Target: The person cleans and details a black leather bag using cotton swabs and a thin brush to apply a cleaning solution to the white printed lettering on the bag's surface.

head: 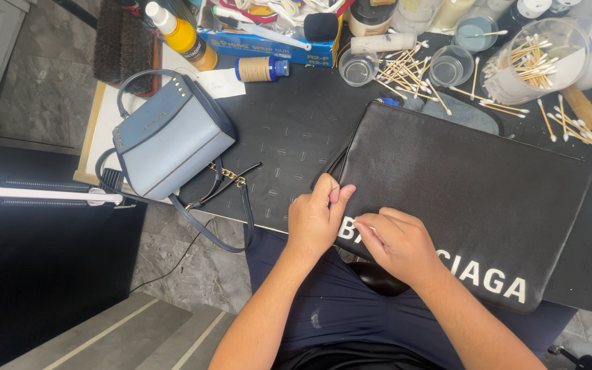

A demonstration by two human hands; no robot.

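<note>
A large flat black leather pouch [467, 199] lies across the right half of the frame on the dark bench [289, 130]; the left hand [316, 218] pinches its lower left corner, thumb over the edge; the right hand [395, 241], just beside it, grips a thin cotton swab [359, 224] against the leather; a pale blue handbag [173, 137] stands upper left; loose swabs [412, 72] lie scattered along the top.

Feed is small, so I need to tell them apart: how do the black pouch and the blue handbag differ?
The black pouch is flat, wide and under both hands; the blue handbag is smaller, boxy, with strap and handle, untouched. The pouch carries white lettering; the handbag has gold studs. Both rest on the black mat.
</note>
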